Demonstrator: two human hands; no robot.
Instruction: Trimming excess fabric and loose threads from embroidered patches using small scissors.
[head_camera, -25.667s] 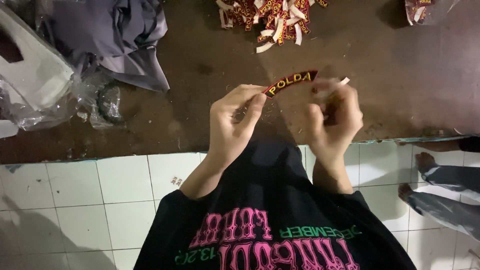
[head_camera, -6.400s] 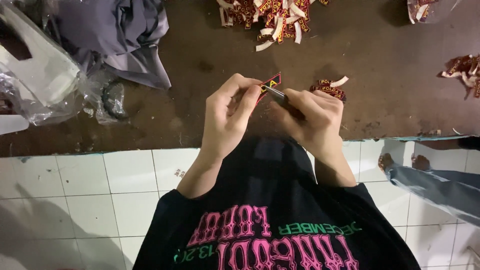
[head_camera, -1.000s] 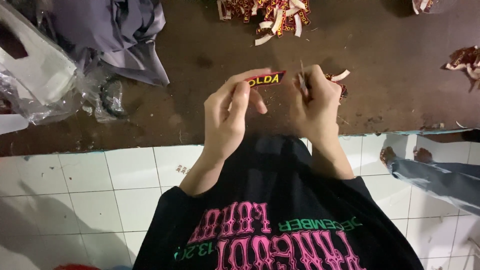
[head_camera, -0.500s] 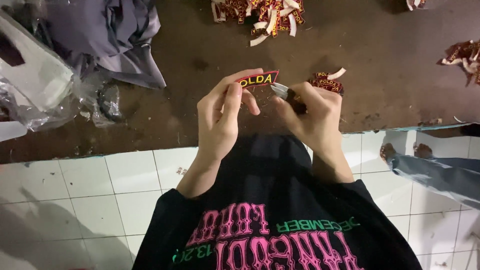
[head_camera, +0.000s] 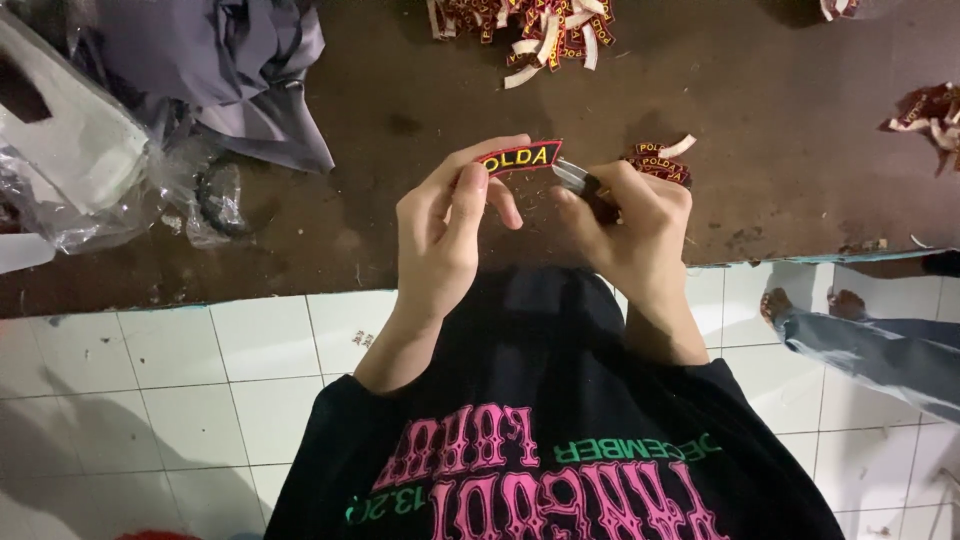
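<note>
At frame centre, the left hand (head_camera: 440, 225) pinched a curved patch (head_camera: 520, 158); the right hand (head_camera: 630, 215) gripped a small blade (head_camera: 572, 176) at its edge, trimming apparently unfinished.

Right hand (head_camera: 628, 215) hides most of the small blade (head_camera: 572, 175).

Pretty dim and grainy overall, table (head_camera: 400, 100) almost muddy dark. Floor tiles (head_camera: 150, 400) catch more light, with soft shadows lower left.

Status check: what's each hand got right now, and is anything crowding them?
Left hand pinches curved embroidered patch. Right hand holds small metal tool, tip at patch's end. Small patch stack just behind right hand; nothing blocking.
</note>
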